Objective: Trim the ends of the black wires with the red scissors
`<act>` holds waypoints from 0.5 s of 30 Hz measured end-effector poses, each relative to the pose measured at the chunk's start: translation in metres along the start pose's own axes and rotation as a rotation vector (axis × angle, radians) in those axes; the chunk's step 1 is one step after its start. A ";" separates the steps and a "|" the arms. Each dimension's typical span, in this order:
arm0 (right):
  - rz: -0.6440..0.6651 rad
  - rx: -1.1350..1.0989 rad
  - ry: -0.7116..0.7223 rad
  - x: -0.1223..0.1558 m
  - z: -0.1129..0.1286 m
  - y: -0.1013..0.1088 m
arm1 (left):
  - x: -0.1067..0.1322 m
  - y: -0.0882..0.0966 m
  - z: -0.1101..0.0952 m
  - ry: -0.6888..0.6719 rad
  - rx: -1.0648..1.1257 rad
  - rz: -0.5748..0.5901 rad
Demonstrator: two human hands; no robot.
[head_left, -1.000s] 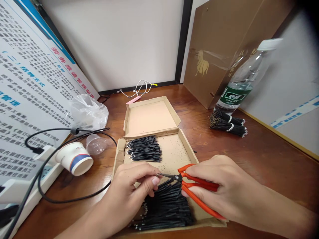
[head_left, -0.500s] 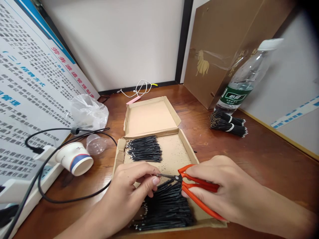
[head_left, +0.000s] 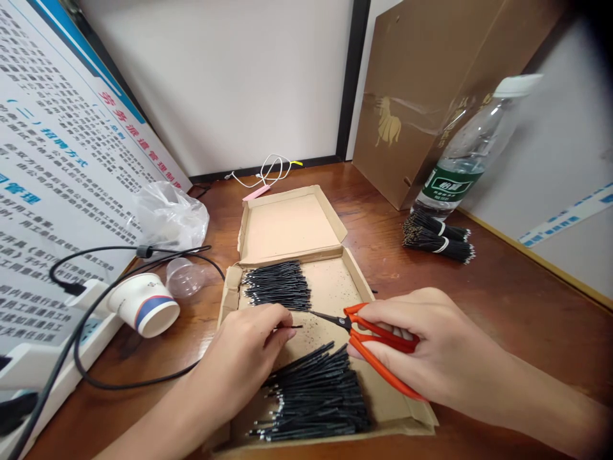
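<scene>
Between the thumb and fingers of my left hand [head_left: 253, 342] is a short black wire [head_left: 297, 327], its end poking out to the right. My right hand [head_left: 421, 345] grips red-handled scissors [head_left: 383, 342], whose dark blades point left, just above and right of that wire and apart from it. Both hands are over an open cardboard box [head_left: 364, 271]. Inside, a neat pile of black wires [head_left: 278, 285] lies at the far left, and a larger, looser pile of black wires [head_left: 320, 393] lies at the near side. Tiny dark scraps dot the box floor.
At left are a tipped paper cup [head_left: 143, 305], a clear plastic cup [head_left: 184, 278], a plastic bag [head_left: 172, 214] and a black cable [head_left: 143, 385]. Right of the box sit banded wire bundles [head_left: 438, 239], a water bottle [head_left: 460, 172] and a brown carton [head_left: 407, 102].
My left hand has drawn slightly left and up with the wire, away from the scissor tips. The blades have tilted upward a little, and more of the near pile shows.
</scene>
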State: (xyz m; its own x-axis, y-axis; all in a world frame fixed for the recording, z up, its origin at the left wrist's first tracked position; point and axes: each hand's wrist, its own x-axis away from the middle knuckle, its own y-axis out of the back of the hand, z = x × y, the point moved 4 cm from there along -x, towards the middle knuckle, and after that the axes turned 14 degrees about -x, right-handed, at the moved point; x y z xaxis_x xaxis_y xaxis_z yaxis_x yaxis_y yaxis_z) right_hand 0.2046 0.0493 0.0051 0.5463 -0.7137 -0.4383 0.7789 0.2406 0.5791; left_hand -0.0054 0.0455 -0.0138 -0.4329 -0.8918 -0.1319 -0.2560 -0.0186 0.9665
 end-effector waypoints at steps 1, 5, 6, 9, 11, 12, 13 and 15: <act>-0.001 -0.001 -0.002 0.000 0.000 0.000 | -0.001 -0.001 0.001 -0.005 -0.002 0.008; -0.010 -0.008 0.001 -0.001 -0.001 0.000 | -0.001 -0.003 0.002 -0.033 0.014 0.010; -0.012 -0.011 -0.001 -0.001 -0.001 0.000 | -0.001 -0.003 0.002 -0.040 0.018 0.013; -0.010 -0.018 -0.012 0.000 -0.003 -0.001 | 0.000 -0.003 -0.001 -0.063 0.016 0.028; -0.003 -0.023 -0.019 0.001 -0.003 -0.001 | 0.001 -0.002 -0.003 -0.082 0.016 0.035; -0.001 -0.023 -0.021 0.001 -0.003 -0.001 | 0.001 -0.002 -0.004 -0.093 0.018 0.041; -0.001 -0.020 -0.022 0.001 -0.003 -0.001 | 0.001 -0.002 -0.006 -0.106 0.021 0.050; -0.004 -0.011 -0.020 0.000 -0.002 0.000 | 0.001 -0.002 -0.008 -0.127 0.030 0.080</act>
State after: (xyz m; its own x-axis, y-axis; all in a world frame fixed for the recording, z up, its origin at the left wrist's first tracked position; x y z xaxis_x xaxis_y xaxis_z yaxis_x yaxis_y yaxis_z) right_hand 0.2052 0.0502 0.0033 0.5371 -0.7275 -0.4269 0.7845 0.2447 0.5698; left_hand 0.0020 0.0409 -0.0137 -0.5585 -0.8253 -0.0838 -0.2416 0.0652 0.9682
